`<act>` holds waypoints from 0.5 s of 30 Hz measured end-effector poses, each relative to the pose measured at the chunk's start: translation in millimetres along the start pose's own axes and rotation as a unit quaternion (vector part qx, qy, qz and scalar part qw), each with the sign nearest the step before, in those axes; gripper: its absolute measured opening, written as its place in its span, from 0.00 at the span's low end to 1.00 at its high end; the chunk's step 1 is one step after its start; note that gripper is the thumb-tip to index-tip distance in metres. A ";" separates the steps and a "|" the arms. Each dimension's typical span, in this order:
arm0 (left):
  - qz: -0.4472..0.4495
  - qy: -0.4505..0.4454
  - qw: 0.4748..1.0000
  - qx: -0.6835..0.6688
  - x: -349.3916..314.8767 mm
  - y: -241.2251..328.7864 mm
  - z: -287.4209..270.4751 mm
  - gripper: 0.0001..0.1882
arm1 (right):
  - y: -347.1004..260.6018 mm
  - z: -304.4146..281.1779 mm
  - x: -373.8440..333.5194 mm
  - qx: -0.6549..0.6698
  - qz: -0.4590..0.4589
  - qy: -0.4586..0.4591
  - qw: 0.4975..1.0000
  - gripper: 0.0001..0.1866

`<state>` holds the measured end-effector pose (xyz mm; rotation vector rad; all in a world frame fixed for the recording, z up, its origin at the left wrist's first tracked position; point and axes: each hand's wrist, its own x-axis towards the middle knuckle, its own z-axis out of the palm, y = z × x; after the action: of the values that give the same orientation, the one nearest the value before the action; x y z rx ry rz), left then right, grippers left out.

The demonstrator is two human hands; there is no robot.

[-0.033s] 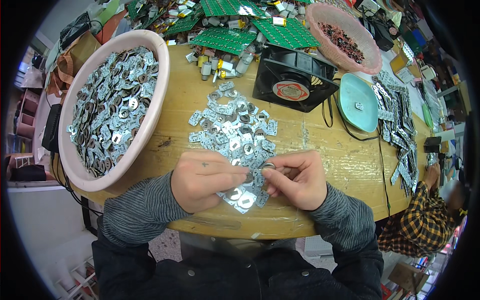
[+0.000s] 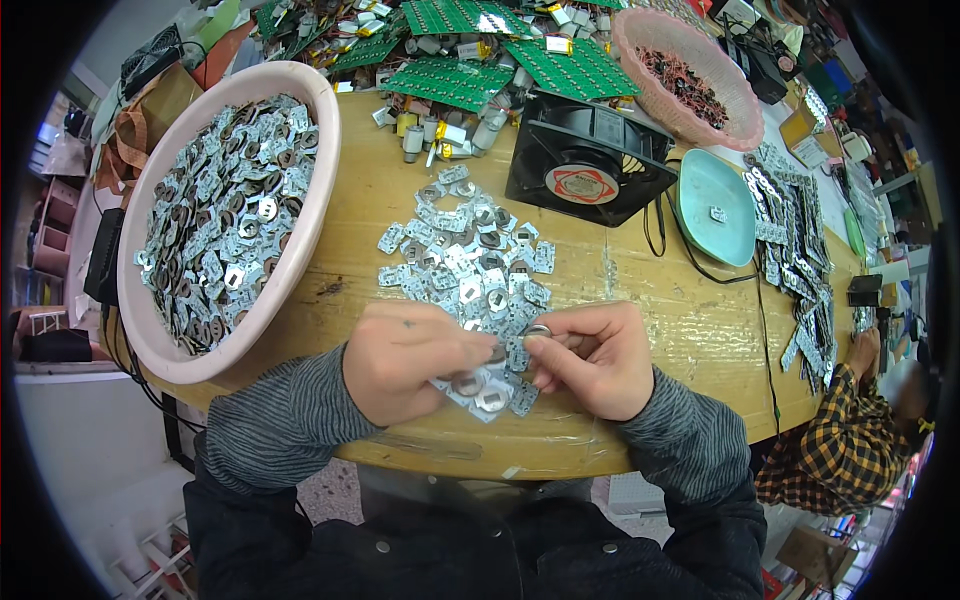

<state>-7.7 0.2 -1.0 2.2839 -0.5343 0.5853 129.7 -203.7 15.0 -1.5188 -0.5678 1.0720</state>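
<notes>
My right hand (image 2: 592, 358) pinches a small round metal disc (image 2: 538, 331) between thumb and forefinger, over the near end of a loose pile. The pile (image 2: 470, 250) is made of small silvery plates, many carrying round discs. Close by on the left is my left hand (image 2: 405, 360), fingers pressed together and their tips blurred by motion. What lies at those tips, if anything, cannot be made out. Just below them, several plates with shiny discs (image 2: 490, 398) lie near the table's front edge.
A big pale tub (image 2: 325, 190) full of similar parts stands at the left. Beyond the pile are a black fan (image 2: 590, 160), a turquoise tray (image 2: 715, 225) with one piece, a pink basket (image 2: 740, 115) and green circuit boards (image 2: 445, 80). A co-worker's checked sleeve (image 2: 840, 430) shows at right.
The left fingers have shifted slightly and are more blurred. The plates nearest the table edge have moved a little away from me. My right hand stays put with the disc.
</notes>
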 end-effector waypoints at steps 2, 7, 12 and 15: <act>-0.117 0.016 0.993 -0.027 -0.4 3.1 1.8 0.13 | 3.8 -0.9 2.9 0.003 0.002 0.013 1.000 0.08; -0.194 0.069 0.976 -0.074 1.4 5.6 1.3 0.08 | 4.1 -3.6 8.0 -0.272 -0.212 0.093 0.934 0.05; -0.202 0.036 0.969 -0.138 4.0 6.4 -1.4 0.07 | -2.6 -4.4 4.4 -0.261 -0.304 -0.031 0.916 0.08; -0.193 0.025 0.970 -0.143 3.2 6.0 -1.0 0.07 | 0.2 -6.5 5.7 -0.268 -0.318 -0.059 0.908 0.09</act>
<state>-8.5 -3.7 4.7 2.0171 -0.1273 0.3449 137.9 -202.4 12.7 -1.5516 -1.4201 0.5087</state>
